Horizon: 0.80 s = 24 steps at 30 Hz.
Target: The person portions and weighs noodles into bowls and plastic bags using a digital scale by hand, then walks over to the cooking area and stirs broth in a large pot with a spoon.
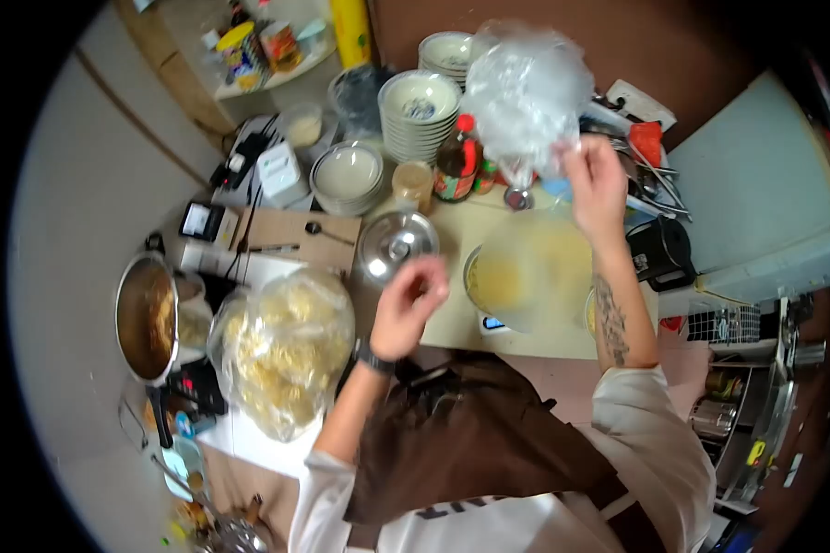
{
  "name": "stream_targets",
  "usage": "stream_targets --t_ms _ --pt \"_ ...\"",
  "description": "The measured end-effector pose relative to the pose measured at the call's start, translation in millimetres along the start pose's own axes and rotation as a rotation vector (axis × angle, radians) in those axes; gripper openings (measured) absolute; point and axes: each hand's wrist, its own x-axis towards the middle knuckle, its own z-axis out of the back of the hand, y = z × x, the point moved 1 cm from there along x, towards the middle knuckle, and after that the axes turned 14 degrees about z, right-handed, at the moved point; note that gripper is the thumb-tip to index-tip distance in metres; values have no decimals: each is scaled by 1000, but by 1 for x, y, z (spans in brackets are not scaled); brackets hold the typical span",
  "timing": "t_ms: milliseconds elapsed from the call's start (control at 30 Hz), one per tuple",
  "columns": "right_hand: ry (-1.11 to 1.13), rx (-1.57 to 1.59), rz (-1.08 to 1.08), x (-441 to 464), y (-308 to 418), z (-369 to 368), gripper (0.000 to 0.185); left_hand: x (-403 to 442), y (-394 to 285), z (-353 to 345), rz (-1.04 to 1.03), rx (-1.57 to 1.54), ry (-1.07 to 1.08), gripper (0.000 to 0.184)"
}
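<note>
My right hand (592, 175) is raised at the right, its fingers pinched on the lower edge of a clear plastic bag (530, 92). My left hand (412, 300) is over the table edge, fingers curled with a gap between thumb and fingers and nothing visible in it. Just behind it lies a round metal lid (398, 247). Between my hands a blurred, pale translucent sheet or bag (544, 263) covers much of a bowl with yellowish contents (498, 279). A scale with a lit blue display (493, 323) shows at the bowl's front.
At the left are a large bag of yellow noodle-like food (288, 355) and a metal pot (148, 318). Stacked bowls (420, 115), a red-capped bottle (456, 166) and a jar (412, 187) stand at the back. A black kettle (662, 251) is at the right.
</note>
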Motion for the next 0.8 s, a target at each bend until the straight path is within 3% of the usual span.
stream_targets --t_ms 33,100,233,267,400,467,533,567,633,700,733,800 --pt "37 26 -35 -25 11 -10 8 10 -11 -4 86 -200 11 53" --pt "301 -46 204 -74 10 -19 8 20 -29 -12 77 -394 53 74" --pt "513 -30 287 -141 21 -28 11 25 9 -8 161 -411 30 51" --pt "547 37 68 -157 19 -24 11 24 21 -7 167 -391 28 46" --pt "537 -75 272 -173 9 -7 12 17 49 -12 158 -618 15 30" --pt "597 -122 345 -174 4 3 13 18 56 -10 129 -719 54 29" --pt "720 -161 273 -182 -4 14 12 17 50 -7 113 -810 26 31" --pt "727 -182 341 -183 -7 15 12 10 46 -7 119 -782 -9 28" --pt "742 -225 477 -178 -9 15 11 10 43 -2 132 -441 -85 28" --pt "854 -232 454 -182 -18 15 10 2 26 -16 325 287 -74 28" --pt "888 -246 435 -184 -24 13 9 1 10 -27 236 725 -137 20" --pt "933 -293 383 -188 -34 14 9 -1 30 -21 230 324 -197 18"
